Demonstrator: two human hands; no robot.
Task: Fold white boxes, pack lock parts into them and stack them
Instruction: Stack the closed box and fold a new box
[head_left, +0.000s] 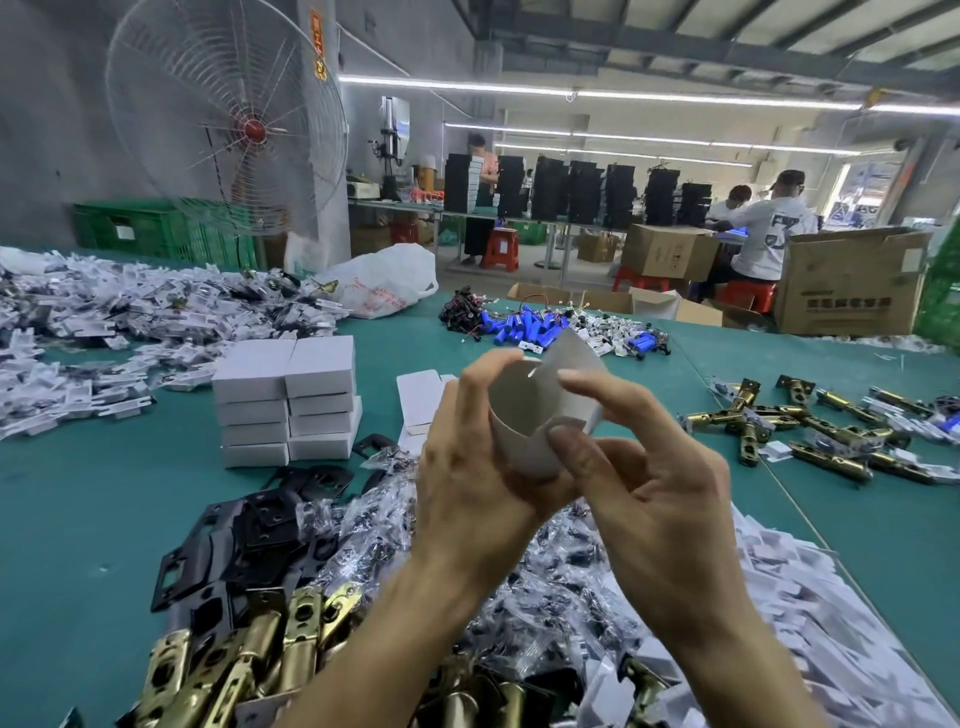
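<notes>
Closest to the camera, brass latches (249, 649) lie heaped at the lower left of the green tabletop (78, 519). Black plates (244, 540) are piled just behind them, and clear screw bags (545, 597) spread beneath the wrists. White slips (810, 587) are banked along the right edge. Above this clutter both hands hold one white blank (535, 415) off the tabletop, bowed into a curve and not yet a box. The left hand (467, 483) grips its left side with fingers curled over the top edge. The right hand (654, 483) pinches its right side, with the thumb pressed on the near face and the forefinger along the upper edge. Behind the left hand a few flat blanks (421, 400) lie beside two touching stacks of closed boxes (288, 400). Loose latches (810, 431) scatter to the right. Farther back sit blue batteries (524, 325) with tangled wires, a white sack (384, 283) and a wide drift of white parts (130, 322). Beyond the tabletop stand a fan (228, 114), green crates (156, 228) and cartons (852, 280), with workers (769, 228) at another bench.
</notes>
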